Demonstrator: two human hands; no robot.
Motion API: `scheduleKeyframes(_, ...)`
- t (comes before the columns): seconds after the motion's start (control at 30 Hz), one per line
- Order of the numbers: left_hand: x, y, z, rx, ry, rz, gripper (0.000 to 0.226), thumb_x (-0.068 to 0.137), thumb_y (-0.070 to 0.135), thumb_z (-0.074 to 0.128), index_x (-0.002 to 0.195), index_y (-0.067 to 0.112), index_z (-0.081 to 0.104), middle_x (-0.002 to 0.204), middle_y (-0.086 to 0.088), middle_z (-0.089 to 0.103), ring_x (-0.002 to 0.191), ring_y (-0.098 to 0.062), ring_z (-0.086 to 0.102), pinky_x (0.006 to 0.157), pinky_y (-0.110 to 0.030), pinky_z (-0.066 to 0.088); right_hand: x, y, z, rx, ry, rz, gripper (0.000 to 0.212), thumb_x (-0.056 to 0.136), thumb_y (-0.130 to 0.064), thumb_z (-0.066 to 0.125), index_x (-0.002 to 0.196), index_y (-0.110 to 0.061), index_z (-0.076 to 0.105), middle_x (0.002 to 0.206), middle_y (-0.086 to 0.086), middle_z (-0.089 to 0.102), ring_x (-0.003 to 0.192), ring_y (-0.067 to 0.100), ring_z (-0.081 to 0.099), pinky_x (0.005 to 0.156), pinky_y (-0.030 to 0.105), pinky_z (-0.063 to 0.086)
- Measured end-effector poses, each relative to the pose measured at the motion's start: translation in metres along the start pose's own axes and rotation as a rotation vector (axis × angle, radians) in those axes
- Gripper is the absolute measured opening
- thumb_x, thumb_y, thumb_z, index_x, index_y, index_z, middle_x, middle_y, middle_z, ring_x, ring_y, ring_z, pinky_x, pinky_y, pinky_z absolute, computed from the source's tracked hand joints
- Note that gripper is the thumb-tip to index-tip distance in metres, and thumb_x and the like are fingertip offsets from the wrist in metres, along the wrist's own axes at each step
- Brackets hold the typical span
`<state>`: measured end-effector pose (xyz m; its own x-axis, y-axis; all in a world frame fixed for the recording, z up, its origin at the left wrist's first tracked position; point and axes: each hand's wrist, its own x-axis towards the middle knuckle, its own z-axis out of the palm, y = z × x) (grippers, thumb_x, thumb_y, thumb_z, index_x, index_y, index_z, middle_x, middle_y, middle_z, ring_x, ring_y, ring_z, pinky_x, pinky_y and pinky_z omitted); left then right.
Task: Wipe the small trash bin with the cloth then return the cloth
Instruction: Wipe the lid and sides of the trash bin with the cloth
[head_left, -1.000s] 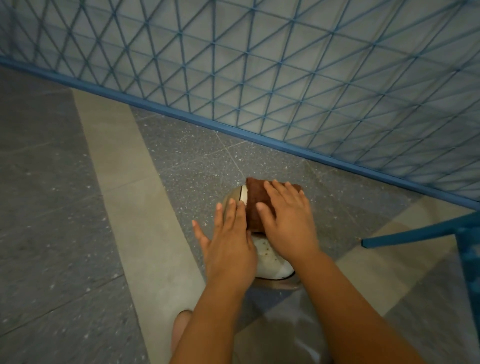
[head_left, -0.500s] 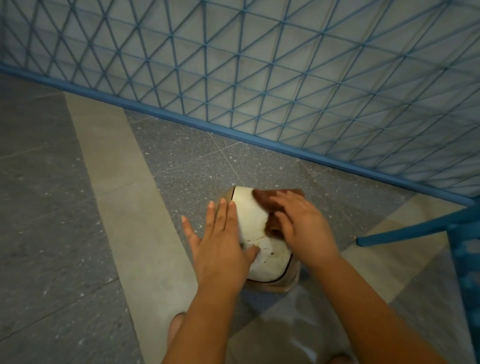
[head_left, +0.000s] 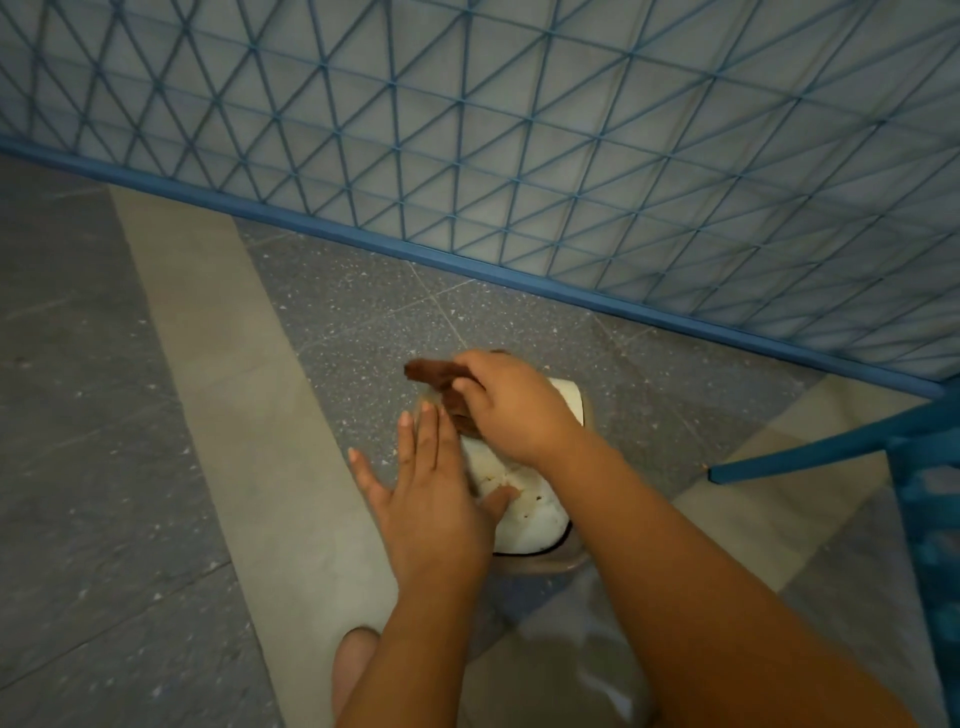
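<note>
A small trash bin (head_left: 535, 519) with a white lid stands on the floor, seen from above. My right hand (head_left: 511, 410) grips a brown cloth (head_left: 434, 371) at the far left part of the lid; the cloth sticks out to the left past the bin's edge. My left hand (head_left: 431, 499) rests flat against the bin's left side, fingers spread, thumb on the lid. Dark specks show on the near part of the lid. Most of the bin's body is hidden under my hands and arms.
A blue metal mesh fence (head_left: 519, 156) with a blue base rail runs behind the bin. A blue bar (head_left: 831, 452) juts in from the right. The floor (head_left: 130, 415) is grey speckled tile with a beige strip. A bare knee (head_left: 353, 665) shows below.
My right hand has dragged the cloth from the lid's far right to its far left edge. My left hand stays against the bin's left side.
</note>
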<state>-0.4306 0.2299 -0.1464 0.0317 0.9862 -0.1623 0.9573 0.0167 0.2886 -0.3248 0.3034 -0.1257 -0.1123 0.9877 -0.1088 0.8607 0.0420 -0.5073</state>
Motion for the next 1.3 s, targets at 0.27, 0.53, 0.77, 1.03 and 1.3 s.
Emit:
scheduleKeyframes(0.27,0.000,0.002,-0.008,-0.075,-0.013,0.047,0.070,0.092,0.049,0.031,0.153,0.024,0.008,0.161,0.007,0.003,0.148,-0.013,-0.006,0.111,-0.059,-0.017,-0.057,0.038,-0.005,0.042,0.255,0.269,0.031,0.099,-0.021,0.040,0.127,-0.023,0.053,0.131,0.001,0.056,0.125,0.019,0.048,0.109,0.034,0.035)
scheduleKeyframes(0.53,0.067,0.004,-0.040,-0.140,-0.125,0.324,0.048,0.099,0.022,0.032,0.145,0.035,0.033,0.155,0.011,0.026,0.147,-0.008,0.008,0.113,-0.051,-0.017,-0.069,0.044,0.025,-0.105,0.273,0.038,0.039,0.096,-0.026,0.037,0.129,-0.018,0.056,0.143,0.002,0.049,0.139,0.022,0.036,0.116,0.029,0.012)
scheduleKeyframes(0.77,0.101,0.004,-0.035,-0.139,-0.314,0.421,0.040,0.102,0.038,0.027,0.133,0.037,0.051,0.142,0.009,0.050,0.136,-0.008,0.037,0.112,-0.045,-0.024,-0.083,0.046,0.049,-0.271,0.261,-0.354,0.034,0.087,-0.014,0.051,0.119,-0.015,0.061,0.139,0.008,0.054,0.135,0.027,0.041,0.116,0.038,0.020)
scheduleKeyframes(1.03,0.102,-0.004,-0.022,-0.013,-0.252,0.513,0.040,0.100,0.040,0.035,0.139,0.043,0.040,0.148,0.016,0.040,0.138,-0.006,0.033,0.111,-0.051,-0.021,-0.133,0.079,0.070,-0.515,-0.046,-0.712,0.040,0.090,-0.015,0.045,0.129,-0.018,0.054,0.146,0.003,0.046,0.142,0.021,0.029,0.121,0.036,0.007)
scheduleKeyframes(1.3,0.104,-0.007,-0.020,-0.014,-0.223,0.535,0.039,0.100,0.039,0.036,0.138,0.044,0.040,0.146,0.018,0.041,0.136,-0.004,0.036,0.113,-0.052,-0.017,-0.097,0.051,0.052,-0.319,0.220,-0.458,0.032,0.088,-0.008,0.056,0.119,-0.014,0.061,0.142,0.007,0.050,0.140,0.023,0.033,0.119,0.037,0.017)
